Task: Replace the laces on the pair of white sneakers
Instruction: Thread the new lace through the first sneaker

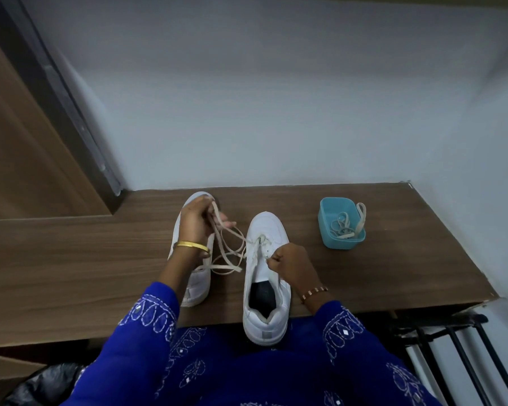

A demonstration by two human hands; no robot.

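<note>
Right sneaker (266,276) sits mid-tabletop (71,259), heel hanging over the near edge; left sneaker (192,259) lies just beside it, partly under the left hand (195,225). Left hand's grip is closed round a bunch of loose lace (229,253), held up above that shoe. Right hand (291,263) pinches a lace end at the eyelets of the right sneaker.

Judgement: mid-lacing or unlacing, can't tell which. To do it well: keep slack fed from the left hand, keep the lace flat, work one eyelet at a time, steady the shoe so it doesn't tip off the edge.

Blue tub (342,225) right of the right sneaker holds more laces. Wood-grain top, plain pale wall behind, wooden panel to the left.
</note>
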